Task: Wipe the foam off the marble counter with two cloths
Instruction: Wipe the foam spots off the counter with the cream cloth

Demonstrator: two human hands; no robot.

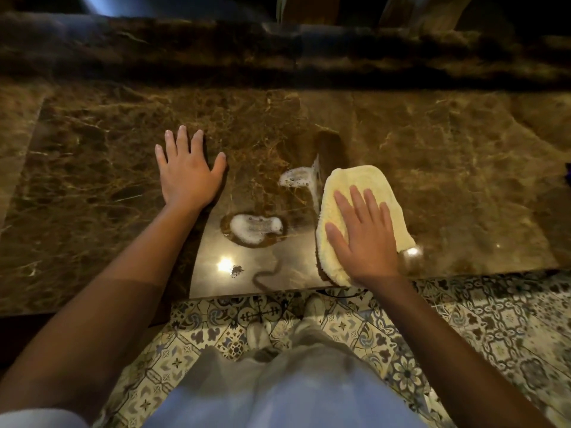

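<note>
A brown marble counter fills the middle of the head view. My right hand lies flat, fingers spread, on top of a pale yellow fluffy cloth near the counter's front edge. Left of the cloth a streak of white foam runs along its side. A second patch of foam sits in a wet puddle nearer the front. My left hand rests flat and bare on the dry marble, well left of the foam. Only one cloth is visible.
A raised dark marble ledge runs along the back. The front edge of the counter is just ahead of my legs, with patterned floor tiles below. A thin wet trail curls near the front edge.
</note>
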